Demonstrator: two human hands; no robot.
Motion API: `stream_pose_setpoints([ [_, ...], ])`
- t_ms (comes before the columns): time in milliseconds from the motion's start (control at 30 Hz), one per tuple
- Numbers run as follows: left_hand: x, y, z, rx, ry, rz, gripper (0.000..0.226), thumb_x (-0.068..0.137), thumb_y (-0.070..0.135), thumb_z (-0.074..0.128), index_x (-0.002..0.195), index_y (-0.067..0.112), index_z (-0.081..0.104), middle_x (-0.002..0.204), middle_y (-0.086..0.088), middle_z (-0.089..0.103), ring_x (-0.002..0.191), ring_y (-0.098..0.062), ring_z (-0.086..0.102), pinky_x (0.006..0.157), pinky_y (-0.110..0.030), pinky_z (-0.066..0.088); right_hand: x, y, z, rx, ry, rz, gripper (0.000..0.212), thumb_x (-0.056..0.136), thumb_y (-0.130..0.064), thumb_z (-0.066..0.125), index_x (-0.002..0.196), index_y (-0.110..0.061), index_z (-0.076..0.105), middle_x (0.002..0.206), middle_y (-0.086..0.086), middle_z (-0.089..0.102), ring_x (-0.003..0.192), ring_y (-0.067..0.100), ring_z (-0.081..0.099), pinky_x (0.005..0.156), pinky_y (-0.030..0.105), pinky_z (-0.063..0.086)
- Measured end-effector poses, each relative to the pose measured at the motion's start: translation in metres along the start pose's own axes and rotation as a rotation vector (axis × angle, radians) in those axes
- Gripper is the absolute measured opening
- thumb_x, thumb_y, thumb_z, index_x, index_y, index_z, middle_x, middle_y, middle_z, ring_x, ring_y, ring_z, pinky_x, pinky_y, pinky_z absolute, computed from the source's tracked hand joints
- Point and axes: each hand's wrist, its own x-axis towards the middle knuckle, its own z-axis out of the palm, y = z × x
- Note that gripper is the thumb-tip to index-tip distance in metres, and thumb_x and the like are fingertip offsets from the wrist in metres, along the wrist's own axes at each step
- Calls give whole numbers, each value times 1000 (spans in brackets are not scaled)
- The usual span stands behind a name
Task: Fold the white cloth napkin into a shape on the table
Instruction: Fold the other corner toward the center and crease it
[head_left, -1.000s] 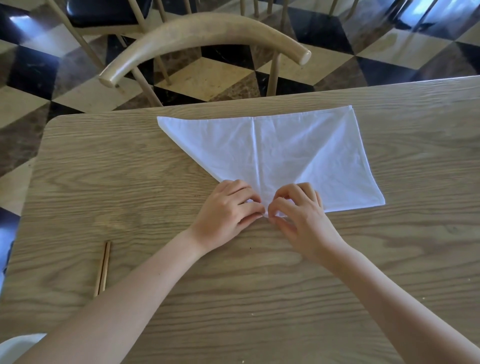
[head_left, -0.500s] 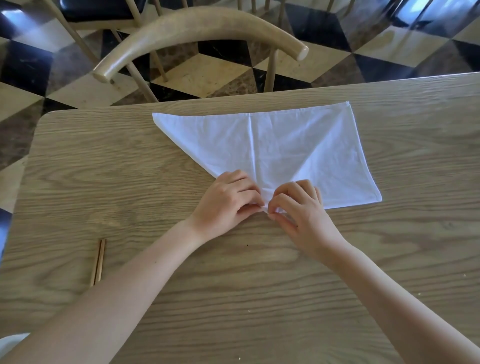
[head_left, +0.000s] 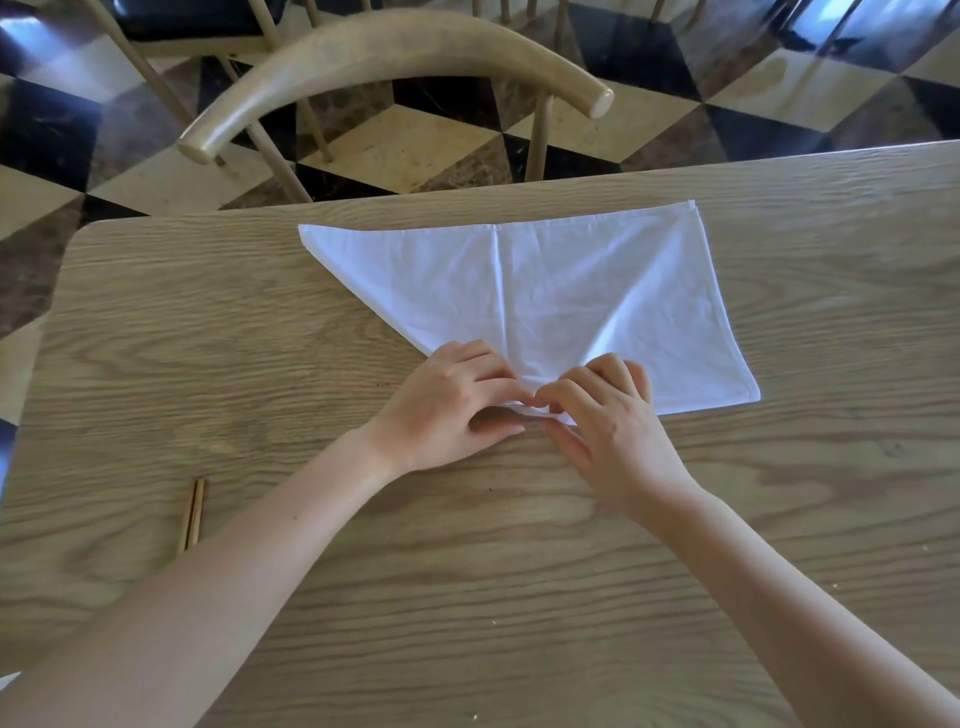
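- Napkin (head_left: 561, 291): white cloth, lies flat on the wooden bench (head_left: 208, 322), toward the far edge, centre-right of view.
- Napkin shape: left side folded to a diagonal edge running from the far-left tip down to the near point; right side still square-cornered. Vertical crease down the middle.
- No brand, label or writing readable on the napkin or anywhere else.
- Far left, near side of bench: pair of thin wooden sticks (head_left: 191, 517), look like chopsticks, lying side by side, partly hidden behind the left forearm. Well apart from the napkin.
- Left hand (head_left: 447, 410): fingers curled, resting on the napkin's near point, thumb tucked under toward the cloth edge. Pinching the cloth at the bottom tip.
- Right hand (head_left: 608, 426): fingers bent, tips down on the same near edge, just beside the left hand's fingertips, nearly touching. Also pinching the napkin edge; a small lip of cloth is raised between the two hands.
- Both forearms bare, coming in from the bottom corners of the view.
- Right corner of the napkin lies flat, untouched, hem visible along the right edge.
- Beyond the bench: curved wooden chair back (head_left: 395, 57), over a black, cream and brown checkered floor (head_left: 426, 140).
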Motion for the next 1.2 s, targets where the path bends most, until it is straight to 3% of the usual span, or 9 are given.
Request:
stream_pose_setpoints([
  [200, -3, 11, 10, 10, 87, -29, 15, 87, 29, 65, 84, 16, 72, 80, 3, 65, 78, -19, 57, 70, -38, 47, 2, -6, -3, -13, 23, -16, 7, 83, -21, 57, 84, -16, 61, 74, -8, 59, 83, 16, 41, 83, 27, 27],
  [433, -2, 6, 8, 205, 110, 100, 19, 91, 23, 60, 78, 13, 68, 75, 0, 62, 74, -20, 53, 67, -30, 40, 3, -8, -2, -4, 24, -30, 12, 88, -21, 53, 82, -15, 62, 73, -8, 58, 81, 16, 41, 82, 27, 27],
  [700, -7, -3, 5, 264, 182, 71, 9, 89, 15, 62, 87, 9, 68, 70, -1, 63, 72, -20, 56, 67, -31, 45, 8, -7, -10, -15, 54, -33, 18, 87, -23, 51, 90, -14, 67, 74, -6, 61, 82, 16, 41, 81, 28, 28],
  [833, -3, -4, 2, 293, 186, 113, 14, 88, 10, 62, 77, 7, 68, 64, -3, 61, 64, -25, 58, 60, -35, 47, 8, -6, -10, -78, 20, -7, 20, 84, -27, 49, 85, -16, 65, 71, -6, 60, 82, 16, 39, 81, 29, 27],
  [1200, -8, -11, -1, 295, 138, 143, 8, 89, 9, 60, 84, 10, 67, 74, -1, 66, 71, -23, 61, 63, -34, 50, 10, -7, -15, -67, 51, -2, 7, 80, -20, 60, 74, -18, 63, 69, -7, 59, 81, 17, 40, 83, 31, 27],
])
